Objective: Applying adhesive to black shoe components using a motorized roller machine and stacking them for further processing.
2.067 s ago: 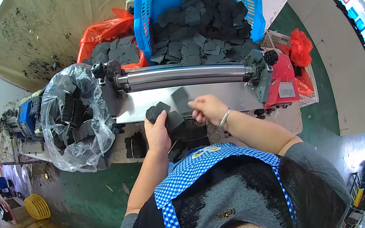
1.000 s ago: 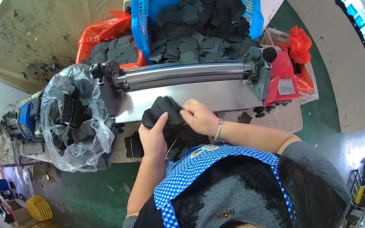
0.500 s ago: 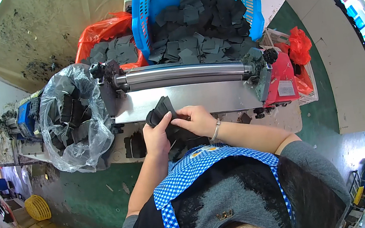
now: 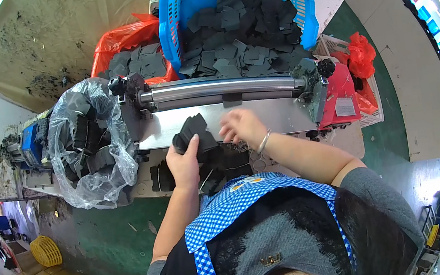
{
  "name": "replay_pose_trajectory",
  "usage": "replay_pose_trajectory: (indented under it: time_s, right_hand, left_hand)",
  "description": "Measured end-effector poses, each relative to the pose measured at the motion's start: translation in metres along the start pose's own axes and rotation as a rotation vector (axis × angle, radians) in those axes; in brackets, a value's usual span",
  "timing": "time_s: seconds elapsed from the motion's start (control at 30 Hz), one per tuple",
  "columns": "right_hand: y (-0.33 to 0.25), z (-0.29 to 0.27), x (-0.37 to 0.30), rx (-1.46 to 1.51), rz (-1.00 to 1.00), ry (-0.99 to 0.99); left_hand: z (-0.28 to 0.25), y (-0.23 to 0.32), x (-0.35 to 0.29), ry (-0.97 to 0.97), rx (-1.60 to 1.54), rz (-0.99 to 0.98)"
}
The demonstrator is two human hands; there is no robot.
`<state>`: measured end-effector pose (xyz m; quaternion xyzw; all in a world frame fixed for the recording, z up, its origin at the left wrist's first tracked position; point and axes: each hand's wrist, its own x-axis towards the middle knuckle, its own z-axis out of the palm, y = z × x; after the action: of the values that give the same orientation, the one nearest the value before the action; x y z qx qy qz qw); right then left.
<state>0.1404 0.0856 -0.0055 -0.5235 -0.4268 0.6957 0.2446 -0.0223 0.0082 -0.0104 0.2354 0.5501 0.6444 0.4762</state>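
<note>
My left hand [image 4: 184,168] is closed around a fanned stack of thin black rectangular pieces [image 4: 194,132], thumb on top. Just right of the stack, my right hand [image 4: 244,128] hovers over the front edge of the metal plate [image 4: 284,114], its fingers loosely apart and holding nothing that I can see. One black piece [image 4: 233,99] lies at the steel rollers [image 4: 218,87] of the machine, its far end hidden under them. Below my hands are more black stacks [image 4: 219,172], some tied with thin bands and partly covered by my hands and apron.
Behind the rollers stands a blue basket [image 4: 164,30] heaped with black pieces, beside a red bag [image 4: 113,40] of them. A clear plastic bag [image 4: 100,188] with bundled stacks sits left. The machine's red end housing [image 4: 337,95] and a white crate [image 4: 377,115] are right.
My right hand has left the stack and moved slightly right, opening its fingers. A black piece now lies at the rollers. My left hand with the stack has shifted slightly left.
</note>
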Motion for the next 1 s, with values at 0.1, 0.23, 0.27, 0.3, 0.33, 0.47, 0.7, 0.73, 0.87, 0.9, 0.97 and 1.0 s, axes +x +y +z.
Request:
replay_pose_trajectory:
  time_s: [0.1,0.23,0.27,0.3,0.33,0.47,0.7,0.73,0.87,0.9,0.97,1.0]
  right_hand:
    - [0.019,0.02,-0.012,-0.38,-0.444,-0.174]
    - [0.015,0.01,-0.001,-0.039,-0.1,-0.096]
    - [0.005,0.005,0.0,0.115,0.007,0.005]
    - [0.002,-0.005,0.014,0.212,0.057,0.109]
    - [-0.004,-0.013,0.024,0.309,0.106,0.212]
    - [0.007,0.003,0.005,-0.114,-0.178,-0.076]
    - [0.008,0.014,-0.016,-0.389,-0.399,-0.117]
    - [0.009,0.015,-0.016,-0.389,-0.397,-0.119]
    - [0.016,0.012,-0.006,-0.199,-0.327,-0.132]
    - [0.017,0.009,0.0,-0.017,-0.147,-0.137]
    - [0.007,-0.013,0.017,0.12,0.007,0.03]
    - [0.003,-0.022,0.023,0.256,0.161,0.197]
  left_hand:
    - [0.007,-0.003,-0.005,-0.043,-0.062,-0.108]
    - [0.007,0.003,-0.001,-0.009,-0.148,-0.163]
    - [0.005,0.002,0.002,-0.01,-0.148,-0.162]
    - [0.002,0.0,0.005,0.031,-0.094,-0.074]
    - [0.001,-0.002,0.008,0.07,-0.041,0.014]
    - [0.008,-0.009,0.003,0.022,0.056,0.008]
    - [0.007,0.008,-0.003,-0.166,-0.094,-0.298]
    - [0.005,0.008,-0.002,-0.162,-0.094,-0.3]
    - [0.002,0.009,0.0,-0.153,0.001,-0.201]
    - [-0.002,0.007,0.002,-0.13,-0.008,-0.163]
    - [-0.009,0.007,0.005,-0.101,0.052,-0.121]
    - [-0.009,0.008,0.005,-0.102,0.052,-0.122]
